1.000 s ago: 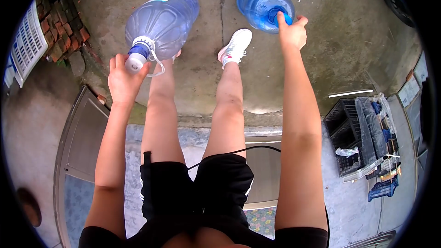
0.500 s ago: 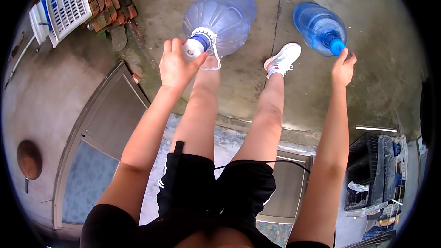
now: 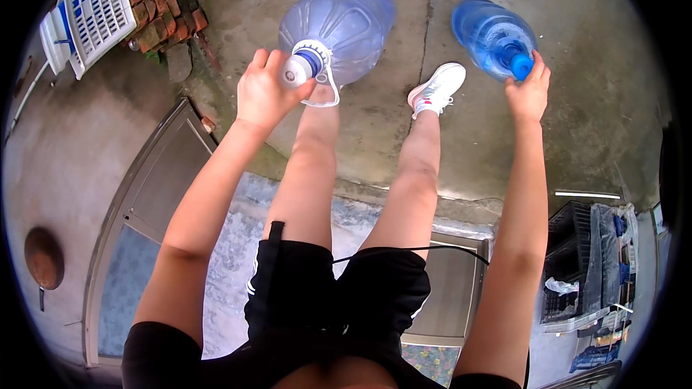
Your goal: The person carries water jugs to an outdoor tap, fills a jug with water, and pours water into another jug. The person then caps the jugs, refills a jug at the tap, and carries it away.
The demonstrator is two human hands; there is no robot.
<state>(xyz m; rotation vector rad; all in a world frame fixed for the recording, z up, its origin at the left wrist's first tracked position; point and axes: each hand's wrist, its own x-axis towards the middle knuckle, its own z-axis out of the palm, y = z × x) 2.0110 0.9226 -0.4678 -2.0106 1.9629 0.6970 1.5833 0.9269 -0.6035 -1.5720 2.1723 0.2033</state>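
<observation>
A large clear, bluish water jug with a white handle loop at its neck stands in front of my left leg. My left hand is closed around its neck, thumb on the near side and fingers on the far left. Further right is a smaller blue water bottle with a bright blue cap. My right hand is closed about that cap, thumb at its left and fingers along its right side. The palm sides of both hands are partly hidden.
A white plastic basket and stacked bricks are at upper left. A pan is at far left, near a framed door. Black crates stand at lower right. My white shoe is between the bottles on cracked concrete.
My right hand's fingers have shifted from the cap's near edge to around both its sides. The left hand keeps its hold on the jug's neck. The whole view has shifted slightly.
</observation>
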